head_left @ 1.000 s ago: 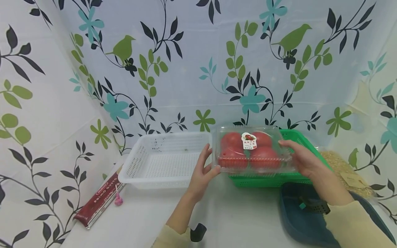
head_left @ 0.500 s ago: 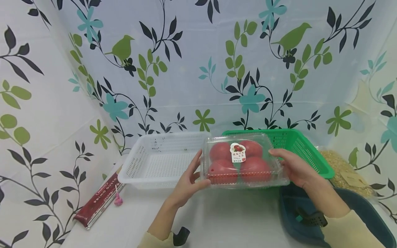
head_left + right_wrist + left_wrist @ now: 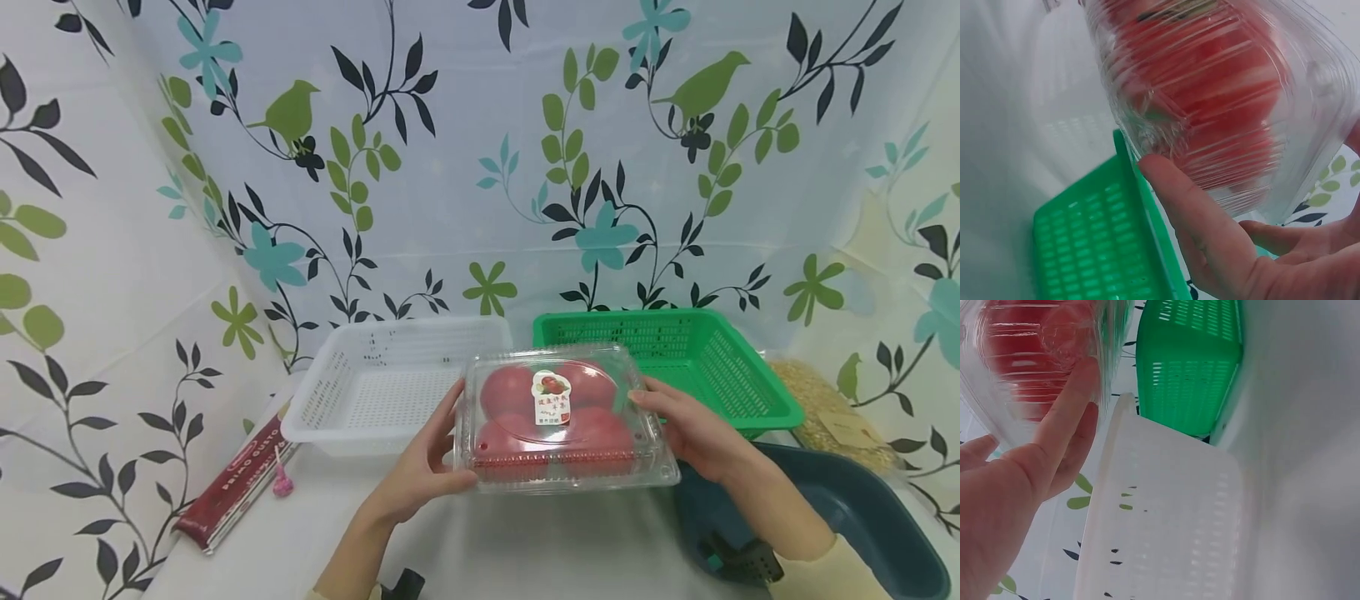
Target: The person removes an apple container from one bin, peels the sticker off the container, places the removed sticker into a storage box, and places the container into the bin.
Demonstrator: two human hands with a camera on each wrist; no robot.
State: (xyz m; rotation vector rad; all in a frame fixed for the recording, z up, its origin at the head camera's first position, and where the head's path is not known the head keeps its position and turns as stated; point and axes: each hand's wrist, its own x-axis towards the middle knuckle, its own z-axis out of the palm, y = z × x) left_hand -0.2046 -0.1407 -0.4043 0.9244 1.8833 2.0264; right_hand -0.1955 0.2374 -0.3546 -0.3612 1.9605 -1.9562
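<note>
In the head view both hands hold a clear plastic clamshell box (image 3: 566, 446) between them, above the table. Several red tomatoes (image 3: 506, 396) show through its lid, which bears a white label (image 3: 551, 408). My left hand (image 3: 412, 475) grips the left end, thumb at the front corner. On the opposite end, my right hand (image 3: 697, 433) has its thumb side near the lid rim. The left wrist view shows fingers (image 3: 1069, 406) spread along the ribbed base. From the right wrist, a fingertip (image 3: 1160, 169) presses the box's lower side.
A white basket (image 3: 322, 396) stands behind to the left, a green basket (image 3: 750, 375) behind to the right. A dark blue basin (image 3: 847, 492) and a bag of grain (image 3: 832, 417) lie at the right. Far left are a red spaghetti packet (image 3: 232, 483) and a pink lollipop (image 3: 282, 482).
Both hands have carried the tomato box left and down towards me, from over the green basket to in front of the two baskets. The green basket shows more fully now.
</note>
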